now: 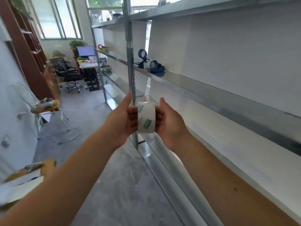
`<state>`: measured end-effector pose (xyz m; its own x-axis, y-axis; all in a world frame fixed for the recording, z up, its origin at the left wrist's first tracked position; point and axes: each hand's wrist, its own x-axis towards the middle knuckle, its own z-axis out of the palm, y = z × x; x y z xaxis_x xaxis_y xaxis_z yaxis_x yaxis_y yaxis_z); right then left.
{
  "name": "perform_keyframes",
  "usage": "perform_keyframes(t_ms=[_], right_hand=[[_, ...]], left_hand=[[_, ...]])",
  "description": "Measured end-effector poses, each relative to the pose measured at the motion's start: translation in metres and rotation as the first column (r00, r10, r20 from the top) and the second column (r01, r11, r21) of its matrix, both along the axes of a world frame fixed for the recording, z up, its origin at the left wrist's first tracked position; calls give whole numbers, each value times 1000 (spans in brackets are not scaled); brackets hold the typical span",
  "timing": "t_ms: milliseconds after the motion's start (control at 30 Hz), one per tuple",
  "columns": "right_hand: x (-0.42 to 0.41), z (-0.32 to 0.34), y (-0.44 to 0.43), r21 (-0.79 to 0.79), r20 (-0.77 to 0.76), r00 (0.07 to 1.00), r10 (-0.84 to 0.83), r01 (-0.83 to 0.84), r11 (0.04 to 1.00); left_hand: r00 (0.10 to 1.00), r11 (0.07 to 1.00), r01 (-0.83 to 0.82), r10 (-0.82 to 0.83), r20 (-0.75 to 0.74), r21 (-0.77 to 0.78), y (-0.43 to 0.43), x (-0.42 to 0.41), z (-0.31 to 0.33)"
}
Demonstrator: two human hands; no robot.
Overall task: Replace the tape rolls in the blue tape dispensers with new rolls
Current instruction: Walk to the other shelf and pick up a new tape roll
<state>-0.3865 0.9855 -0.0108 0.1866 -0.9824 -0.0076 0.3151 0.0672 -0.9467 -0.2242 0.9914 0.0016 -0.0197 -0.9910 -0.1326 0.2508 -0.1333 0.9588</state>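
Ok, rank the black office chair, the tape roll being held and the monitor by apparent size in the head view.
Largest to smallest:
1. office chair
2. tape roll, which looks bigger because it is near the camera
3. monitor

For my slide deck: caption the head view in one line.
Left hand and right hand hold a clear tape roll before a metal shelf bearing blue tape dispensers.
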Motion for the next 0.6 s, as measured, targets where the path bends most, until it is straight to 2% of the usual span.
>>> perform_keyframes(t_ms=[233, 433, 600], right_hand=[[101, -1, -39, -33, -10, 988, 155, -156, 987], [157, -5, -73, -28, -39, 965, 258, -259, 965], [196, -9, -117, -44, -45, 954, 296, -298, 954]], left_hand=[[985, 986, -167, 167, 45, -10, -10, 97, 5], [948, 949, -315, 314, 43, 19, -24, 144, 2], [925, 925, -378, 377, 41, 26, -60, 175, -1]])
